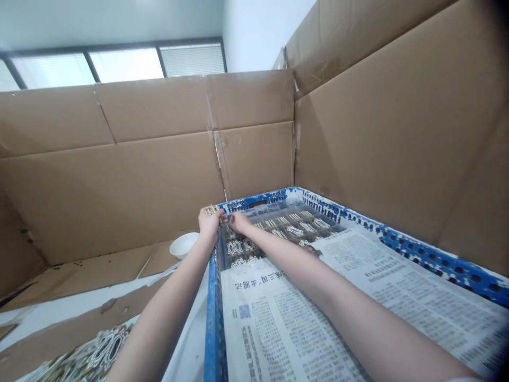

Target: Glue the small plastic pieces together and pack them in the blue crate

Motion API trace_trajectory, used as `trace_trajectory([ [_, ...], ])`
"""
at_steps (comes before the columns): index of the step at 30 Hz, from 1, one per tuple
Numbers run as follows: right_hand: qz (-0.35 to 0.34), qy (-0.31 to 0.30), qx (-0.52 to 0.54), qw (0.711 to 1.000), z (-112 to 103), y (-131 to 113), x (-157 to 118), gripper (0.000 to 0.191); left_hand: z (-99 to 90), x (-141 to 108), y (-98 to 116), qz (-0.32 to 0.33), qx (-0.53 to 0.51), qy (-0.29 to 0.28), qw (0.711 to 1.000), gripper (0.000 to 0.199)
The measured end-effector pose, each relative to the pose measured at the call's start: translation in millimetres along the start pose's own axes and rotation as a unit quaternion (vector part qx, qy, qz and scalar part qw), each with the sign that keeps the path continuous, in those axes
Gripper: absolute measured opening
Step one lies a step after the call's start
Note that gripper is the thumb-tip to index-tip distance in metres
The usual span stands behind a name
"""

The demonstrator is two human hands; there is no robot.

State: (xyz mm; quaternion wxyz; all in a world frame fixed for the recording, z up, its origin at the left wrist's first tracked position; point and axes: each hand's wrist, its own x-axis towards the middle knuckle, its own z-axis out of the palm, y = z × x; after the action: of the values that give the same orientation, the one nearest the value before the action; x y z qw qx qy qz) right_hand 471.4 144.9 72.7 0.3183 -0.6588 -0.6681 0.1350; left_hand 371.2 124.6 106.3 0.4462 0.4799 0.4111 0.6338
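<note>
My left hand (pixel 209 223) is at the far left corner of a blue crate (pixel 215 323), pinching a small gold-and-white openwork ornament (pixel 211 210) above the rim. My right hand (pixel 239 223) is close beside it, fingertips drawn together over the crate, and whatever they touch is hidden. Rows of similar ornaments (pixel 294 231) lie in a divided grey tray (pixel 254 223) inside the crate. Newspaper sheets (pixel 358 297) cover the near part of the crate, under both forearms.
A white bowl (pixel 183 245) stands just left of the crate. A heap of ornate pieces (pixel 95 350) lies at the lower left on a white sheet (pixel 55 307). Tall cardboard walls (pixel 131 159) rise behind and right of the crate.
</note>
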Motion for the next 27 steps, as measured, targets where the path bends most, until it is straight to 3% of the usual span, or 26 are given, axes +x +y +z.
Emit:
trace_trajectory([
  [7, 0.04, 0.013, 0.005, 0.999, 2.9, -7.2, -11.8, 0.01, -0.1, 0.4, -2.4, 0.001, -0.008, -0.002, 1.0, 0.034],
  [12, 0.048, 0.012, 0.063, 0.997, -11.1, -10.4, -14.1, 0.013, -1.0, -0.2, -3.5, 0.007, 0.02, -0.043, 0.999, 0.035],
  [15, 0.055, -0.031, 0.141, 0.988, -28.9, -12.5, -11.7, 0.028, -2.5, -1.6, -2.4, 0.033, 0.057, -0.091, 0.994, 0.039],
  [18, 0.039, -0.114, 0.229, 0.966, -46.4, -14.2, -14.5, 0.039, -3.8, -2.7, -0.6, 0.066, 0.091, -0.115, 0.987, 0.04],
  [22, 0.019, -0.181, 0.313, 0.932, -58.7, -12.9, -22.0, 0.029, -4.3, -2.6, -0.3, 0.074, 0.1, -0.141, 0.982, 0.038],
  [27, 0.016, -0.177, 0.366, 0.914, -59.5, -4.0, -23.2, 0.013, -2.0, -3.8, -1.2, 0.091, 0.137, -0.162, 0.973, 0.033],
])
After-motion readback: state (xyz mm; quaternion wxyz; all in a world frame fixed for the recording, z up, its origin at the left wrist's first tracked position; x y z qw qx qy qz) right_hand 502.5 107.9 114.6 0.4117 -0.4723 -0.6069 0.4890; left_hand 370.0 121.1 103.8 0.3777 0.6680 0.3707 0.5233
